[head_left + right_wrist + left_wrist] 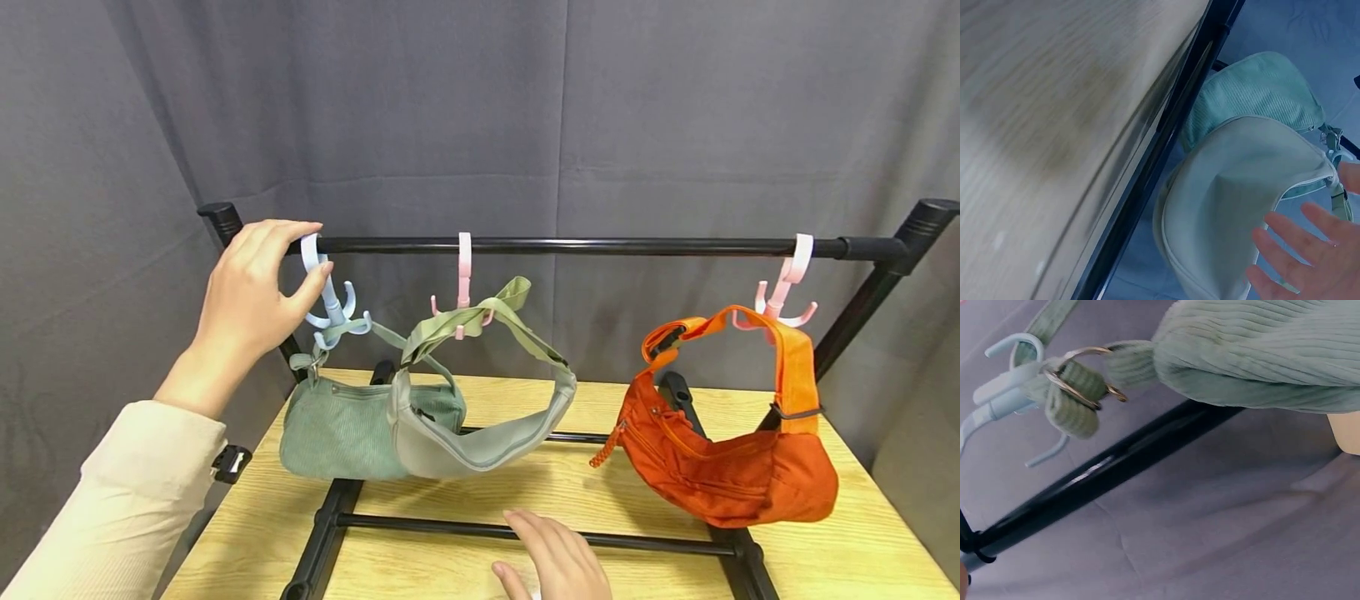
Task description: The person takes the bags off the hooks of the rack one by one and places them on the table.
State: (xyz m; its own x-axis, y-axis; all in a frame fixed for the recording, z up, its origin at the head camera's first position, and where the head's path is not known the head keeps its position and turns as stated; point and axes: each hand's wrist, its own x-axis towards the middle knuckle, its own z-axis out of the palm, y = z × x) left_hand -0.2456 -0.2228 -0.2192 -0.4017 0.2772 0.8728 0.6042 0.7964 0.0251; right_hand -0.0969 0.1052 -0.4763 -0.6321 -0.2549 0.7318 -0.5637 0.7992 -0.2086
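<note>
My left hand [251, 292] is at the left end of the black rail [600, 246], its thumb and fingers around the top of a light blue multi-prong hook [334, 310]. From that hook hangs a green corduroy shoulder bag [337, 429], its strap ring [1072, 387] clear in the left wrist view. A pale sage shoulder bag [423, 450] hangs beside it, overlapping it, its strap on a pink hook [464, 271]. Low in front, my right hand [558, 558] holds nothing, fingers loosely extended; the right wrist view shows its fingers near the sage bag [1235, 181].
An orange bag [720, 475] hangs at the right from another pink hook [780, 292]. The rack's black lower bar [525, 531] crosses above the wooden tabletop [442, 575]. Grey curtain [450, 108] stands behind.
</note>
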